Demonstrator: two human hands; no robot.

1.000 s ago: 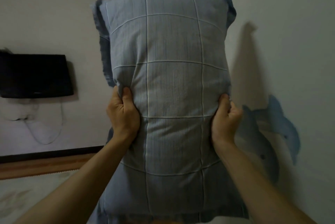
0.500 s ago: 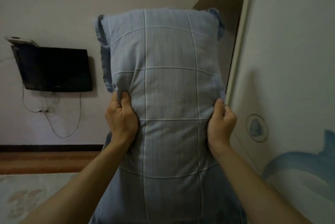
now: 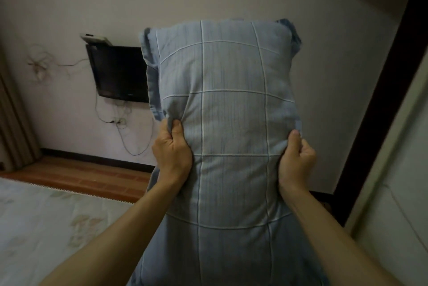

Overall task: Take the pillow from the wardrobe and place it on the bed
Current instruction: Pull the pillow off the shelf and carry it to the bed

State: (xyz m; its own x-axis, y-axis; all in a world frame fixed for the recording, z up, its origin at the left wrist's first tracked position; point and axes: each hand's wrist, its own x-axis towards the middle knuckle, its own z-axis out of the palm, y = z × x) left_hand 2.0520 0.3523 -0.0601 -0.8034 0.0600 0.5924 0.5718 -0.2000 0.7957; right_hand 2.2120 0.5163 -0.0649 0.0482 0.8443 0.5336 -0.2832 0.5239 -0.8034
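A blue pillow with a white grid pattern is held upright in front of me, filling the middle of the view. My left hand grips its left edge about halfway up. My right hand pinches the right edge at the same height. The bed, covered in a pale flowered sheet, lies at the lower left, below and left of the pillow. The white wardrobe door shows at the right edge.
A black television hangs on the far wall with cables dangling beneath it. Reddish wooden floor runs between the bed and the wall. A dark doorway stands right of the pillow. A curtain hangs at the far left.
The view has swung left, away from the wardrobe door with the dolphin picture. The television and the bed have come further into view. Both hands keep the same hold on the pillow.
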